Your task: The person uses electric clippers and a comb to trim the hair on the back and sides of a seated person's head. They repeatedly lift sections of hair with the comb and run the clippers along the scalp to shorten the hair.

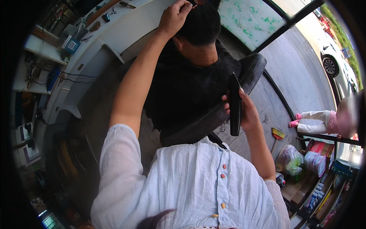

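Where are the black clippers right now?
In the head view, the black clippers are right of centre, in the person's right hand, by the black chair back.

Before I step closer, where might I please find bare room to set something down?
Bare grey floor lies between the black chair and dark rail, just beyond the broom. It is crowded around the plastic bag, along the cluttered white counter, and at the seated person's head by the left hand.
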The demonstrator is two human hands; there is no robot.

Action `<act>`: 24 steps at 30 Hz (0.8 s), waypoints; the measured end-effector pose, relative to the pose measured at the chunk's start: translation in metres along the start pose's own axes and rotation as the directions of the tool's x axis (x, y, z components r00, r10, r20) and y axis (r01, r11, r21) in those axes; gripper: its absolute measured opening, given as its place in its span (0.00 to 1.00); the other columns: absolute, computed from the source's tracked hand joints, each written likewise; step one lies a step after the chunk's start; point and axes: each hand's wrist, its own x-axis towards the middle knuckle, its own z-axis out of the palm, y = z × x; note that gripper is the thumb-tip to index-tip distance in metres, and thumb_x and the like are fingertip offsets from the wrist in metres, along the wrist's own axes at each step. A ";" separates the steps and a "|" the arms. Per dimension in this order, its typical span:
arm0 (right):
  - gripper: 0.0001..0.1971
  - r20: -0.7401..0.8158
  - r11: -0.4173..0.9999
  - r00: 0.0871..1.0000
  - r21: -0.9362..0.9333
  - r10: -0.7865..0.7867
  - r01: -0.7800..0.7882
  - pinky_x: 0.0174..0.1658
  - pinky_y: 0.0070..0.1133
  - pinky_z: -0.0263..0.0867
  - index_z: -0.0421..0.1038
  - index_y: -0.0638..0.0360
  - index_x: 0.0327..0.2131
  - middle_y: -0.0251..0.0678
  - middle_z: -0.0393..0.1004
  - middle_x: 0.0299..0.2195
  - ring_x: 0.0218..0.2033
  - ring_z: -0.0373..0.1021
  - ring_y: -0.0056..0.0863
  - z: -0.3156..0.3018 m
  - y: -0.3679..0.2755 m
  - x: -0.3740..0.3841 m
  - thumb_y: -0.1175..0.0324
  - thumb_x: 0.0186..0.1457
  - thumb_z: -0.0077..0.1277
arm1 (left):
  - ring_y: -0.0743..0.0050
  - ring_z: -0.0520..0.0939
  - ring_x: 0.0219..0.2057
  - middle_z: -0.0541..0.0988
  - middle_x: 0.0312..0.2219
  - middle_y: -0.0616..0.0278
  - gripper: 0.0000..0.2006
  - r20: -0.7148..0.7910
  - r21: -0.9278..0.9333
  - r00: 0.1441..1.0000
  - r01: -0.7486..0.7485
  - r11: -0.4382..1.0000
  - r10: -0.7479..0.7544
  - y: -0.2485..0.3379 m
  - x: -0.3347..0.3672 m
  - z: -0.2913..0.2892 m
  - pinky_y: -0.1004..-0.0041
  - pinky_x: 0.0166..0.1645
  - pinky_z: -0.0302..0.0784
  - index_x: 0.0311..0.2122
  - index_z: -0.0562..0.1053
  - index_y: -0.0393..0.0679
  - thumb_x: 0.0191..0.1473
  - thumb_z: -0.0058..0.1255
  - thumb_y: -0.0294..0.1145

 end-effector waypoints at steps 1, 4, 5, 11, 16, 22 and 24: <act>0.21 0.027 0.999 1.000 -0.034 0.015 -0.014 0.33 0.23 0.73 0.66 0.65 0.47 0.44 0.75 0.36 0.32 0.74 0.29 -0.003 -0.006 0.005 0.54 0.64 0.43 | 0.62 0.81 0.31 0.78 0.26 0.52 0.13 -0.008 0.017 1.000 -0.010 1.000 0.010 0.001 0.001 -0.002 0.68 0.36 0.73 0.37 0.73 0.38 0.63 0.44 0.39; 0.22 0.087 0.991 0.994 -0.121 0.063 -0.052 0.32 0.21 0.73 0.66 0.66 0.48 0.41 0.75 0.33 0.29 0.74 0.27 -0.011 -0.027 0.018 0.54 0.64 0.43 | 0.58 0.81 0.34 0.79 0.30 0.52 0.12 -0.085 0.105 0.991 -0.096 0.990 0.105 0.007 -0.005 -0.008 0.67 0.38 0.74 0.38 0.73 0.39 0.62 0.45 0.38; 0.22 0.093 0.988 0.993 -0.137 0.078 -0.064 0.32 0.21 0.72 0.66 0.66 0.48 0.40 0.74 0.33 0.29 0.73 0.26 -0.015 -0.035 0.021 0.54 0.63 0.44 | 0.56 0.82 0.35 0.80 0.32 0.54 0.11 -0.139 0.180 0.974 -0.153 0.972 0.179 0.010 -0.012 -0.008 0.66 0.38 0.75 0.39 0.74 0.40 0.61 0.47 0.37; 0.23 0.080 0.971 0.988 -0.212 0.132 -0.113 0.32 0.21 0.71 0.67 0.66 0.49 0.37 0.74 0.32 0.27 0.72 0.25 -0.056 -0.080 0.037 0.54 0.62 0.46 | 0.58 0.82 0.37 0.81 0.36 0.58 0.09 -0.039 0.430 0.992 -0.091 0.898 0.120 0.042 -0.087 -0.019 0.68 0.39 0.77 0.42 0.74 0.41 0.58 0.51 0.31; 0.24 0.103 0.948 0.973 -0.266 0.208 -0.174 0.34 0.22 0.71 0.66 0.64 0.50 0.36 0.74 0.32 0.28 0.72 0.25 -0.064 -0.094 0.057 0.53 0.61 0.45 | 0.61 0.83 0.34 0.81 0.34 0.57 0.09 0.103 0.446 0.985 0.078 0.892 -0.137 0.040 -0.140 -0.016 0.70 0.37 0.77 0.43 0.75 0.40 0.56 0.54 0.28; 0.24 0.168 0.951 0.957 -0.245 0.235 -0.191 0.35 0.23 0.71 0.64 0.65 0.52 0.37 0.73 0.33 0.30 0.71 0.26 -0.045 -0.091 0.074 0.55 0.61 0.43 | 0.69 0.78 0.26 0.78 0.27 0.61 0.09 0.034 0.359 0.992 0.102 0.928 -0.122 0.058 -0.148 -0.012 0.71 0.32 0.74 0.41 0.78 0.43 0.53 0.57 0.28; 0.25 0.197 0.957 0.959 -0.247 0.204 -0.152 0.35 0.23 0.71 0.63 0.66 0.53 0.37 0.73 0.35 0.31 0.71 0.27 -0.041 -0.087 0.077 0.55 0.61 0.42 | 0.69 0.79 0.27 0.80 0.29 0.60 0.09 -0.088 0.325 0.991 0.120 0.938 -0.097 0.054 -0.140 -0.012 0.72 0.32 0.75 0.41 0.77 0.41 0.54 0.56 0.26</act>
